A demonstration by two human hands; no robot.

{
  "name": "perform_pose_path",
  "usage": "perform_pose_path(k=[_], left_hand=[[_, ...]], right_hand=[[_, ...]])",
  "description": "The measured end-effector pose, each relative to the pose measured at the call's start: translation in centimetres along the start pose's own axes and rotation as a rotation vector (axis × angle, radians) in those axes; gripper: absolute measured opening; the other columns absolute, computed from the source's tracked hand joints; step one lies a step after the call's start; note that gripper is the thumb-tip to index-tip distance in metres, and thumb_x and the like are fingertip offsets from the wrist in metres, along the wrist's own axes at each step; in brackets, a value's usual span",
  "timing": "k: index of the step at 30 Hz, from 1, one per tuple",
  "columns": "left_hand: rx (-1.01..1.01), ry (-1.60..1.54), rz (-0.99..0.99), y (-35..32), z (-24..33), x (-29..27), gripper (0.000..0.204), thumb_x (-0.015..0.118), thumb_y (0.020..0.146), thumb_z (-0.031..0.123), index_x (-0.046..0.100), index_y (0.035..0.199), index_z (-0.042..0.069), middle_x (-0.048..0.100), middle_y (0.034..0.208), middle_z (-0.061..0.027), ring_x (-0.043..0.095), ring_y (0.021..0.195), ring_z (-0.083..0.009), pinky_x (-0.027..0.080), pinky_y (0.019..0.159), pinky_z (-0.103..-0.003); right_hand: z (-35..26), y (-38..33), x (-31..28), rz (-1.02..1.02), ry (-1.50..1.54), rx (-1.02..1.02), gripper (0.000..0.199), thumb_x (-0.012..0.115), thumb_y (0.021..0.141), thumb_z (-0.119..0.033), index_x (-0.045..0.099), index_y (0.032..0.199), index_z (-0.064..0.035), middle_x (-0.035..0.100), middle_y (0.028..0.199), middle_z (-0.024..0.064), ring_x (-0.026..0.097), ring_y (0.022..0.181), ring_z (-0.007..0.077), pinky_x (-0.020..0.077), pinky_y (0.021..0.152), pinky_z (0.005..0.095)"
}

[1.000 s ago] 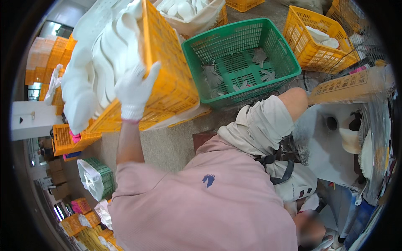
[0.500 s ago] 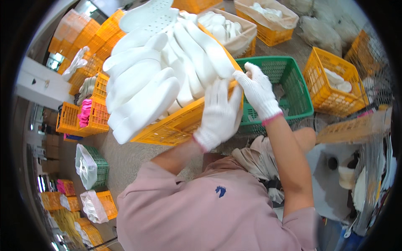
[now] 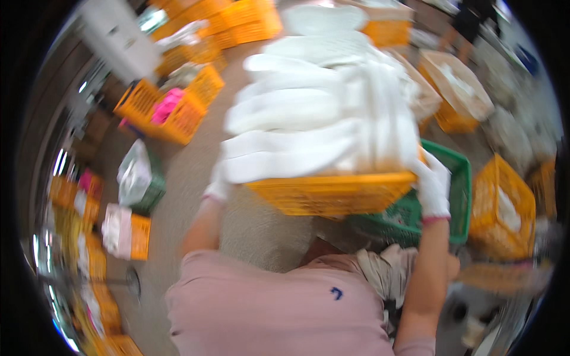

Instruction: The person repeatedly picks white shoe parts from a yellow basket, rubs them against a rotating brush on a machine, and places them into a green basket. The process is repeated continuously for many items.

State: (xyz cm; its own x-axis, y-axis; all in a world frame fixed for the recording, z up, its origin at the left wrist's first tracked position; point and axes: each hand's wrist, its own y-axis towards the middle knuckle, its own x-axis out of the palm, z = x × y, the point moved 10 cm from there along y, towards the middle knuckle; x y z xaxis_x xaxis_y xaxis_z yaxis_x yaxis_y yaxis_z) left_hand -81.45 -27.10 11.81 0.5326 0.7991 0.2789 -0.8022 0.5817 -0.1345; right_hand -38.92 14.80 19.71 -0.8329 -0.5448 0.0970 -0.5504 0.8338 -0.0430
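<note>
Yellow-orange crate (image 3: 332, 194) overheaped with insoles (image 3: 297, 113), prob easy spill if tilted, right hand (image 3: 434, 183) clasped round corner, can't tell with left hand (image 3: 218, 181).

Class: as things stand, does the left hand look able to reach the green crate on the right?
Probably not: the nearest orange crate lies between the left hand, at its left end, and the green crate.
</note>
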Motion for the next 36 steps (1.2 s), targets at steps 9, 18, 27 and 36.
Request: perform_pose_path(k=[9, 18, 27, 36], left_hand=[[-0.257, -0.346, -0.109, 0.5, -7.1, 14.0, 0.067, 0.043, 0.113, 0.057, 0.048, 0.16, 0.009, 0.057, 0.158, -0.0132, 0.062, 0.135, -0.0283, 0.049, 0.118, -0.051], [-0.284, -0.312, -0.428, 1.0, -8.9, 25.0, 0.054, 0.055, 0.113, 0.04, 0.052, 0.153, 0.004, 0.063, 0.147, -0.0149, 0.066, 0.131, -0.0283, 0.06, 0.108, -0.045], [-0.262, -0.012, -0.596, 4.9, -14.4, 41.8, 0.059, 0.05, 0.113, 0.044, 0.046, 0.158, 0.005, 0.059, 0.152, -0.0169, 0.063, 0.135, -0.032, 0.057, 0.112, -0.048], [-0.319, -0.28, -0.759, -5.4, -16.9, 53.9, 0.063, 0.047, 0.114, 0.044, 0.039, 0.163, 0.005, 0.053, 0.158, -0.0188, 0.06, 0.139, -0.0348, 0.055, 0.115, -0.05]], right_hand=[[1.8, 0.2, -7.5, 0.159, -0.031, 0.076, 0.052, 0.066, 0.093, -0.008, 0.068, 0.144, 0.0002, 0.075, 0.121, 0.0084, 0.072, 0.088, 0.0142, 0.0583, 0.068, 0.0246], [2.2, -1.9, -22.4, 0.44, 0.154, -0.102, 0.039, 0.067, 0.103, -0.014, 0.07, 0.136, 0.0071, 0.075, 0.125, 0.0117, 0.071, 0.108, 0.0186, 0.0558, 0.094, 0.0306], [3.5, -3.0, -38.2, 0.9, -0.093, -0.123, 0.048, 0.077, 0.084, -0.027, 0.079, 0.125, -0.0005, 0.079, 0.12, 0.0137, 0.073, 0.108, 0.0212, 0.0561, 0.094, 0.0322], [3.2, -12.4, -27.0, 0.807, 0.64, -0.18, 0.082, 0.047, 0.105, -0.069, 0.038, 0.165, -0.0137, 0.041, 0.17, 0.0122, 0.039, 0.155, 0.0318, 0.0336, 0.121, 0.0618]])
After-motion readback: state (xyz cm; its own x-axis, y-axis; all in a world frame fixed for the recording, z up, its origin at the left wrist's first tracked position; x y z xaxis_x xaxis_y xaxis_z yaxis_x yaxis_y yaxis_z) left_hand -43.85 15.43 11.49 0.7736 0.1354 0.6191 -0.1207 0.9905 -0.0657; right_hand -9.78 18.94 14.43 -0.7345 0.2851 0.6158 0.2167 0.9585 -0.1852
